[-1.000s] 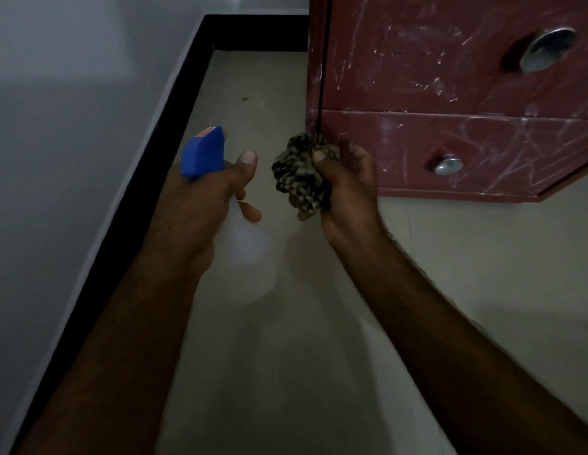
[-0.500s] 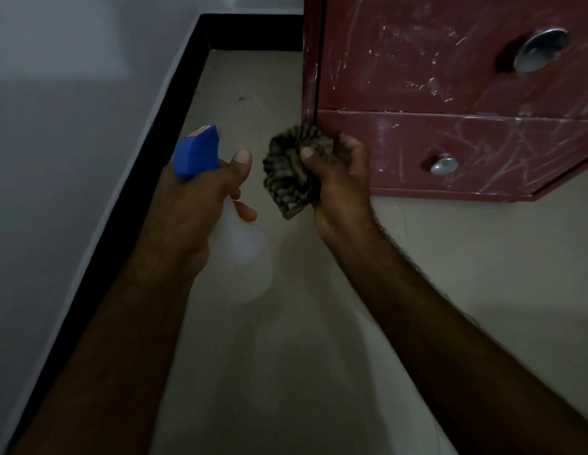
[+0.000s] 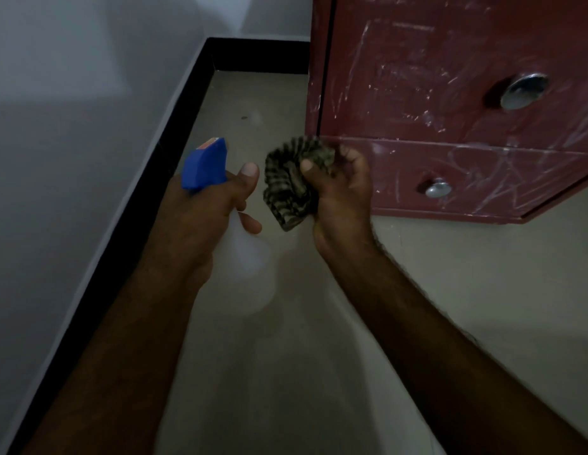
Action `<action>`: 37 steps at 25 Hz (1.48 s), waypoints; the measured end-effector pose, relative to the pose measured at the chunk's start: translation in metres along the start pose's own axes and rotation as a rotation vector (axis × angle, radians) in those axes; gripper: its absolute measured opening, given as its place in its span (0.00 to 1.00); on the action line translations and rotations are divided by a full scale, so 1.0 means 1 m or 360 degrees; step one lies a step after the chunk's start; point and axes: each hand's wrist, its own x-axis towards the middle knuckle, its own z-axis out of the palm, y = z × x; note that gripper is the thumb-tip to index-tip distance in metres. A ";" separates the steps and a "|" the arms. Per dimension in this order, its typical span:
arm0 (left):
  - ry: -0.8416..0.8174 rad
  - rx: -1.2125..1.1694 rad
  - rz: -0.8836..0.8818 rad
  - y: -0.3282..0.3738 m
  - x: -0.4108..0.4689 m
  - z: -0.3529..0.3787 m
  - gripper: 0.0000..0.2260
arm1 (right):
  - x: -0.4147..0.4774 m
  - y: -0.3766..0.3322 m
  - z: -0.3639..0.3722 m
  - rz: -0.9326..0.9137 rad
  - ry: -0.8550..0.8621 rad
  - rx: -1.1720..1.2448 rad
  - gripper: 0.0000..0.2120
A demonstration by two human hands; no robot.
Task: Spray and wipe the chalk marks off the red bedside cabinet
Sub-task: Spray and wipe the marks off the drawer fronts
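While the left grip (image 3: 204, 218) clasps a spray bottle (image 3: 205, 165), the right grip (image 3: 343, 198) clutches bunched cloth (image 3: 287, 185)

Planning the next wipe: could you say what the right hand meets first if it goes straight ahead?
Probably the lower drawer front, near its left edge; the cloth in the right hand would touch first.

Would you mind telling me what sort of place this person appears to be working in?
Probably a bedroom corner at home: a chalk-scribbled red cabinet with two metal knobs stands on a pale floor, beside a white wall edged with black skirting.
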 end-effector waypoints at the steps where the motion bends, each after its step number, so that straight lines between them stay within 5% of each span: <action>1: 0.0012 -0.0015 0.0000 0.002 0.000 0.000 0.19 | -0.001 0.000 0.001 0.0030 0.0057 -0.0011 0.20; 10: 0.0018 -0.0075 0.0033 0.015 -0.006 -0.004 0.17 | -0.003 -0.026 0.014 -0.0015 -0.0045 0.0030 0.19; 15: 0.0025 -0.0077 0.0121 0.027 -0.012 -0.001 0.06 | -0.007 -0.036 0.023 0.0061 0.0035 0.0035 0.16; 20: 0.0012 -0.0080 0.0091 0.030 -0.013 -0.002 0.16 | -0.007 -0.057 0.028 -0.0063 -0.0082 0.0025 0.16; 24: -0.0003 -0.0134 0.0101 0.028 -0.016 0.002 0.06 | -0.014 -0.056 0.024 0.0105 -0.0043 -0.0074 0.13; 29: 0.0002 -0.0093 0.0013 0.034 -0.019 0.005 0.20 | -0.011 -0.079 0.036 0.0001 -0.0160 0.0100 0.13; 33: 0.0028 -0.0111 0.0058 0.038 -0.024 0.008 0.06 | -0.019 -0.077 0.032 -0.0051 -0.0170 0.0049 0.14; 37: 0.0050 -0.0066 0.0079 0.042 -0.025 0.007 0.07 | -0.020 -0.083 0.043 -0.0020 -0.0096 0.0004 0.12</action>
